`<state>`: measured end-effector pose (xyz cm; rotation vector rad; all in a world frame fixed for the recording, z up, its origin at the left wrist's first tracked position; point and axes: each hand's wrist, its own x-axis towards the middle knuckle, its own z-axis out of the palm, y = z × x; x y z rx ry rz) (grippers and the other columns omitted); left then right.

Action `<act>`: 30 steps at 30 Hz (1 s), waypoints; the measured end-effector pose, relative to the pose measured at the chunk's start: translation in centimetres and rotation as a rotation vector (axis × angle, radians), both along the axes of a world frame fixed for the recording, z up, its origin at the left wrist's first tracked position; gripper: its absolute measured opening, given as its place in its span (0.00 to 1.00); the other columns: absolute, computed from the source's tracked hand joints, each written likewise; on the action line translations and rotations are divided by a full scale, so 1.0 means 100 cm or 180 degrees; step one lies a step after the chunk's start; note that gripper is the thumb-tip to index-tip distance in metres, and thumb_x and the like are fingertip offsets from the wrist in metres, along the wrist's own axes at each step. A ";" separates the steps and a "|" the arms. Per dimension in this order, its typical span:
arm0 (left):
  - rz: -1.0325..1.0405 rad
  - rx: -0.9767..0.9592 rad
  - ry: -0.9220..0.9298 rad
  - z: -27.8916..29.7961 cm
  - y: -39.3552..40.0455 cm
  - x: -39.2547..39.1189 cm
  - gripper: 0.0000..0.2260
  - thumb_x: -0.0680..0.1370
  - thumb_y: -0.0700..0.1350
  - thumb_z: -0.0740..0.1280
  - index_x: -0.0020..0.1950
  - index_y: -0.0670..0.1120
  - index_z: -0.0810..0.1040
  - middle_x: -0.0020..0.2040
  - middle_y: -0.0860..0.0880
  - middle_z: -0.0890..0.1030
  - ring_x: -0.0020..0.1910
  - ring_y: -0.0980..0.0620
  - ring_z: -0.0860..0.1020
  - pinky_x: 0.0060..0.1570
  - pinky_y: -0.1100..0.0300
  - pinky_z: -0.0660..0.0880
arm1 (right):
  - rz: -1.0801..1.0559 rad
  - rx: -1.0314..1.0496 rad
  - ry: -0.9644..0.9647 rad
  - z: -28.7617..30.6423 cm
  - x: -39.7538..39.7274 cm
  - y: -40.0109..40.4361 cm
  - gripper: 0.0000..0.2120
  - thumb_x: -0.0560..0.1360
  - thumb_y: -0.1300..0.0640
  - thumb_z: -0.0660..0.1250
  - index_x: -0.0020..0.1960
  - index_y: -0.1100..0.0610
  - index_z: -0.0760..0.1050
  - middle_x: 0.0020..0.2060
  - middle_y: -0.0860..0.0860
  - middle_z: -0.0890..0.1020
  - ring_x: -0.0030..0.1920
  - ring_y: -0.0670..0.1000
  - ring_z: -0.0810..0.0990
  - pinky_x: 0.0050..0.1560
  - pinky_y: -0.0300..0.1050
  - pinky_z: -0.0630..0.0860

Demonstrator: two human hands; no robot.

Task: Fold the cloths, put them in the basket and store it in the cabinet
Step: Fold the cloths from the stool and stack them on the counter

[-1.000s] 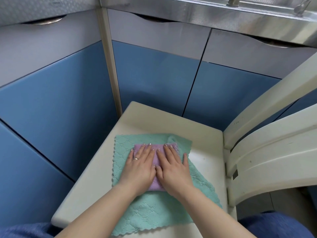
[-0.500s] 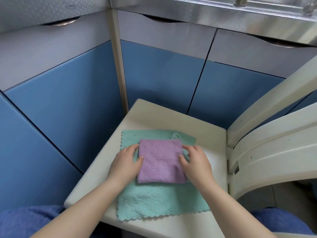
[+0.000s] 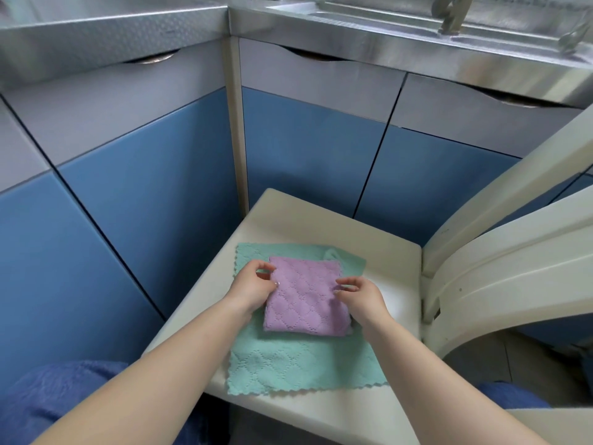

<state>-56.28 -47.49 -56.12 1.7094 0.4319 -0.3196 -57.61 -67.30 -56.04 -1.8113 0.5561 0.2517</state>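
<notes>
A folded purple cloth (image 3: 305, 297) lies on top of a flat, unfolded teal cloth (image 3: 298, 361) on a cream chair seat (image 3: 321, 220). My left hand (image 3: 253, 289) pinches the purple cloth's left edge with curled fingers. At the cloth's right edge, my right hand (image 3: 361, 295) pinches it between thumb and fingertips. The purple cloth looks slightly raised from the teal one. No basket is in view.
Blue and grey cabinet doors (image 3: 305, 162) stand shut behind the chair, under a steel counter with a sink (image 3: 385, 14). The chair's cream backrest (image 3: 513, 252) rises on the right. My blue-clad knees (image 3: 57, 396) sit at the bottom corners.
My hands went from pressing flat on the purple cloth to its two sides, and now pinch its edges. The view has tilted up a little.
</notes>
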 end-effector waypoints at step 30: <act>0.1238 -0.0558 -0.2106 0.319 0.206 -0.094 0.16 0.77 0.27 0.58 0.52 0.45 0.77 0.43 0.47 0.78 0.40 0.52 0.76 0.40 0.59 0.75 | 0.1725 0.1655 -0.1928 0.299 0.019 0.219 0.11 0.74 0.65 0.67 0.47 0.50 0.82 0.49 0.53 0.84 0.48 0.55 0.82 0.51 0.57 0.79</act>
